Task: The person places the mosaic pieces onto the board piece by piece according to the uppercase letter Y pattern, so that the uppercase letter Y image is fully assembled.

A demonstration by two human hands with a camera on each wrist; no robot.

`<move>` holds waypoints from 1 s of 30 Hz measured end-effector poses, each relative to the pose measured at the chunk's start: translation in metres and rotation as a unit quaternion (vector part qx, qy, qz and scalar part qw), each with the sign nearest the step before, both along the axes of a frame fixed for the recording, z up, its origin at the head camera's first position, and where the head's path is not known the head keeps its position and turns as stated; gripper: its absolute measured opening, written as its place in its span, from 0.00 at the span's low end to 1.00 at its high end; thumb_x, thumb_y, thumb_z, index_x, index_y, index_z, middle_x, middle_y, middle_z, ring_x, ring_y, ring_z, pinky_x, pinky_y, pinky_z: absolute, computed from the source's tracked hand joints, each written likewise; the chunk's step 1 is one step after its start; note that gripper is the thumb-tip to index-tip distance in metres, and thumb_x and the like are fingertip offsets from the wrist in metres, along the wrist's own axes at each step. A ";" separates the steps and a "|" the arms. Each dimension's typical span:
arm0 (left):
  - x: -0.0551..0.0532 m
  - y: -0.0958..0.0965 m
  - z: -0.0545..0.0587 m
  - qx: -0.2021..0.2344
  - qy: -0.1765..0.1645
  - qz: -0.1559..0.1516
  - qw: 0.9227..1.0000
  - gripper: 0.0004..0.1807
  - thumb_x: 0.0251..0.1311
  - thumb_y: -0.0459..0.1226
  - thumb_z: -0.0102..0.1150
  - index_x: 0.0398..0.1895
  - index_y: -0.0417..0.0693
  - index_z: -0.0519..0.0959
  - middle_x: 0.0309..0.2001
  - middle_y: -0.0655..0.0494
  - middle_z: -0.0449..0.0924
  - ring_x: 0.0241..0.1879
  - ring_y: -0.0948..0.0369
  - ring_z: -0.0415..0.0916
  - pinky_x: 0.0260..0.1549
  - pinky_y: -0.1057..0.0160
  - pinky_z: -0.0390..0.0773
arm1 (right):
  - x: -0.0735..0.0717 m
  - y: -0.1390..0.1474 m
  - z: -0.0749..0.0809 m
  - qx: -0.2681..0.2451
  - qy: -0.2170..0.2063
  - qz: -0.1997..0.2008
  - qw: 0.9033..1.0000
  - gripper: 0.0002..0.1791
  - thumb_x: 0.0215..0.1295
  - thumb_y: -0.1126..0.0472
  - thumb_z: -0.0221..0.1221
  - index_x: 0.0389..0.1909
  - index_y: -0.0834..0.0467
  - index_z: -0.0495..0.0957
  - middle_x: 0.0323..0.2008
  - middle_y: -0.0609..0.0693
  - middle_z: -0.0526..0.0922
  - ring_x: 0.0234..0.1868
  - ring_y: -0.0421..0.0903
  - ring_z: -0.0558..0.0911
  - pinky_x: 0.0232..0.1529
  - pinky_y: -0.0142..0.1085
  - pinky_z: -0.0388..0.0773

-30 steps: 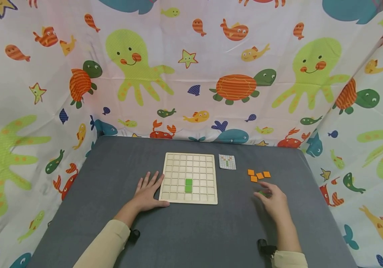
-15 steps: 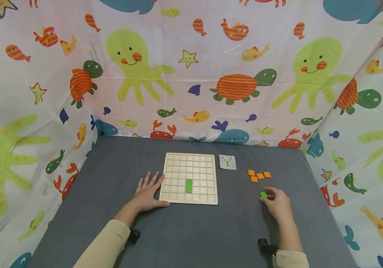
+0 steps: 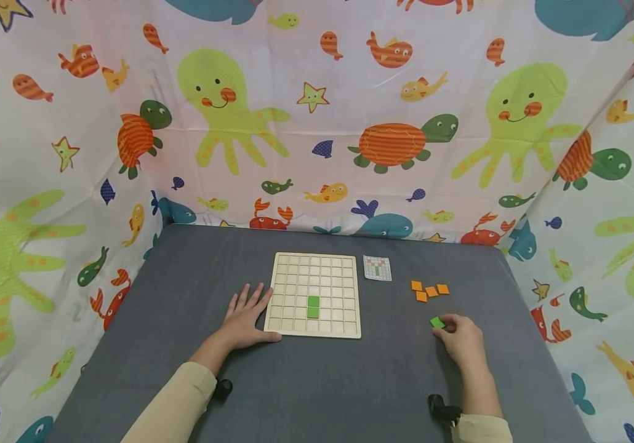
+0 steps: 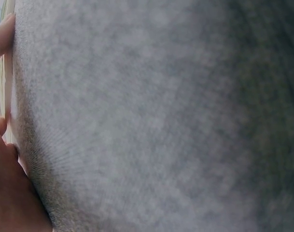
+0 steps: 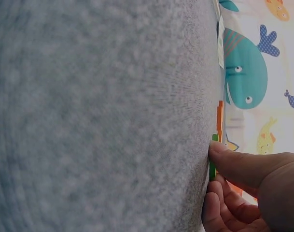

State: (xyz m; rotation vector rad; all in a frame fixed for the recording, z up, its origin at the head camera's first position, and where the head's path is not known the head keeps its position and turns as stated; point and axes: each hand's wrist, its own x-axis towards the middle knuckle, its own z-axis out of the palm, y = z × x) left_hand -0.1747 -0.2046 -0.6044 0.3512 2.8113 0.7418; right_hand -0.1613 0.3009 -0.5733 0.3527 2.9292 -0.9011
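Observation:
In the head view my left hand (image 3: 244,321) lies at the near-left corner of a wooden grid board (image 3: 332,296). Its straight, spread fingers touch the board's left side, and the thumb lies along the near edge. Two green square tiles (image 3: 313,307) sit one above the other in cells of the board. To the right of the board, my right hand (image 3: 463,342) pinches a third green tile (image 3: 437,322) between thumb and fingers. The right wrist view shows this green tile (image 5: 213,159) on edge, low at the cloth; whether it touches the cloth I cannot tell.
Several orange square tiles (image 3: 431,291) lie beyond my right hand. A small printed pattern card (image 3: 377,268) is right of the board's far corner. Grey cloth (image 3: 317,387) covers the table, and a curtain with sea animals (image 3: 295,184) stands behind.
My right hand has drawn slightly right and nearer to me with the green tile, now more visible in its pinch. The left hand and the board look the same.

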 end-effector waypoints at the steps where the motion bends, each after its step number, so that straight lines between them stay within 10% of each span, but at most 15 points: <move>1: 0.000 0.000 0.001 -0.001 -0.002 0.000 1.000 0.66 0.45 0.73 0.65 0.83 0.56 0.47 0.83 0.49 0.37 0.80 0.42 0.23 0.74 0.36 0.26 | 0.000 0.000 0.000 0.001 0.001 0.001 1.000 0.20 0.63 0.63 0.68 0.53 0.69 0.80 0.45 0.66 0.82 0.45 0.60 0.82 0.44 0.54 0.79; 30: -0.001 0.002 0.008 -0.047 -0.012 0.002 0.999 0.65 0.46 0.73 0.64 0.83 0.60 0.45 0.83 0.51 0.37 0.81 0.42 0.26 0.75 0.36 0.31 | -0.027 -0.046 0.024 -0.011 0.068 0.131 0.989 0.16 0.67 0.64 0.65 0.55 0.63 0.81 0.47 0.60 0.80 0.48 0.55 0.81 0.48 0.52 0.81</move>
